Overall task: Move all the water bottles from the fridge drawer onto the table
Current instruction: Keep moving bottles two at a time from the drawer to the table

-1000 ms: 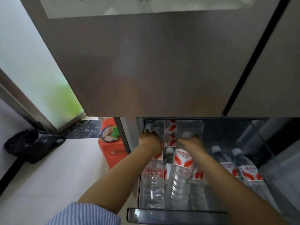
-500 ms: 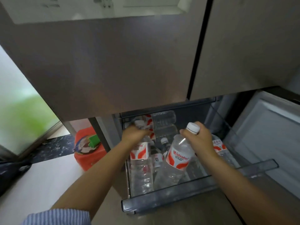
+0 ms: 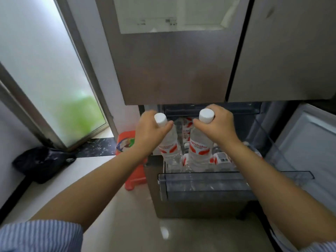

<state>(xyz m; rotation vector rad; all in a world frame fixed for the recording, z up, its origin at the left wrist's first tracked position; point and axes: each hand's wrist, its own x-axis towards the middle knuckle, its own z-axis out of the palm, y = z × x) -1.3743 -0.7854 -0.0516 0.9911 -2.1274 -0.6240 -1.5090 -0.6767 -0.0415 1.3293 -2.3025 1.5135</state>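
The left hand point(image 3: 151, 132) holds one water bottle point(image 3: 168, 142) by its neck, with the fingers curled tight just under the white cap point(image 3: 160, 119). The right hand point(image 3: 217, 125) holds a second water bottle point(image 3: 199, 150) the same way, fingers wrapped round the neck below its white cap point(image 3: 206, 115). Both bottles stand almost straight up, side by side, a little apart, and both have red and white labels. Their lower ends are down by the open fridge drawer point(image 3: 209, 184), which is pulled out toward the near side; I cannot tell if the bottoms still touch anything inside. More bottles point(image 3: 221, 158) lie in the drawer behind and beside the two held ones, with red and white labels showing between them. The drawer has a see-through front wall. Above the hands are the closed grey fridge doors point(image 3: 172, 70). On the far left is a frosted glass door point(image 3: 45, 70) with a green blur behind it. Just left of the fridge sits a red plastic container point(image 3: 127, 142) on the floor, partly hidden by the left arm. Farther left a black bag point(image 3: 41, 162) lies on the pale floor. Striped blue sleeves point(image 3: 40, 235) show at the near edge.
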